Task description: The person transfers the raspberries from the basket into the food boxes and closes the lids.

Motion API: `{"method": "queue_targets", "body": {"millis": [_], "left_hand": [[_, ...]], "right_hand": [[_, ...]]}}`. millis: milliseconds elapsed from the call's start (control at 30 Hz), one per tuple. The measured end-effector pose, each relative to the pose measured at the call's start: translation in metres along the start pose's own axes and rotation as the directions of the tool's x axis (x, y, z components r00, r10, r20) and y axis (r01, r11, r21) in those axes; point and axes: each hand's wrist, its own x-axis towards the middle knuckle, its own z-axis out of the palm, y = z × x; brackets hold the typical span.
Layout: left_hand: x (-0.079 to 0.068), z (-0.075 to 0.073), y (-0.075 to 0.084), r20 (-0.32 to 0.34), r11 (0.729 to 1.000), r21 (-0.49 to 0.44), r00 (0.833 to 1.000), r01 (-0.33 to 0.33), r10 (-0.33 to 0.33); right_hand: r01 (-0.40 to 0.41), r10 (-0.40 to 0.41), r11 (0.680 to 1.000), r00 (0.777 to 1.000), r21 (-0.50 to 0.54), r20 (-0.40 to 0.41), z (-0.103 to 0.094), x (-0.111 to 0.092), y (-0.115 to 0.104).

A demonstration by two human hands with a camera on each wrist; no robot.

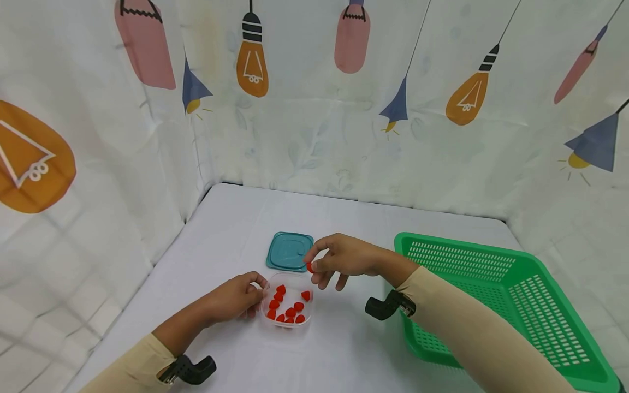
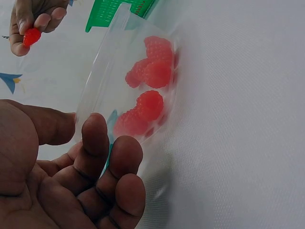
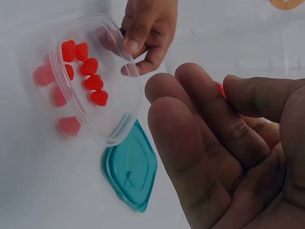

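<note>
Red raspberries (image 1: 290,312) lie in a clear plastic container (image 1: 293,280) on the white table. My left hand (image 1: 235,299) holds the container by its left rim, thumb on the inner side and fingers along the outside wall in the left wrist view. Above the container's far right corner, my right hand (image 1: 344,257) pinches a single raspberry (image 2: 32,36) between thumb and fingertips. Most of that raspberry is hidden behind the fingers in the right wrist view. Just behind the container lies a teal lid (image 1: 290,251), flat on the table.
On the right stands a large green perforated basket (image 1: 459,246), partly covered by my right forearm. White curtains (image 1: 314,142) printed with lamps and bulbs enclose the table (image 1: 236,218) at the back and sides.
</note>
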Motion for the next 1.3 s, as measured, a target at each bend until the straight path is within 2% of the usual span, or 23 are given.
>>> {"method": "queue_targets", "body": {"millis": [200, 433, 667, 900, 1133, 1300], "left_hand": [[-0.001, -0.001, -0.002, 0.014, 0.999, -0.009, 0.999, -0.033, 0.033], [-0.001, 0.000, 0.000, 0.011, 1.000, -0.005, 1.000, -0.012, 0.012], [-0.001, 0.000, 0.003, 0.007, 1.000, 0.001, 1.000, 0.000, 0.000], [0.000, -0.001, 0.002, 0.012, 1.000, -0.003, 1.000, 0.002, -0.001], [0.003, 0.000, 0.002, 0.005, 1.000, 0.010, 1.000, 0.008, -0.008], [0.001, 0.001, 0.005, -0.003, 1.000, 0.019, 1.000, 0.018, -0.018]], "right_hand": [[-0.013, 0.012, 0.999, 1.000, -0.031, -0.011, -0.001, -0.001, 0.001], [-0.037, 0.034, 0.999, 0.996, -0.033, -0.085, -0.021, -0.016, 0.016], [-0.069, 0.066, 0.998, 0.982, -0.010, -0.179, -0.050, -0.046, 0.043], [-0.086, 0.097, 0.995, 0.968, 0.056, -0.232, -0.075, -0.078, 0.067], [-0.131, 0.143, 0.989, 0.953, 0.062, -0.269, -0.093, -0.108, 0.093], [-0.166, 0.179, 0.984, 0.938, 0.067, -0.296, -0.100, -0.120, 0.117]]}}
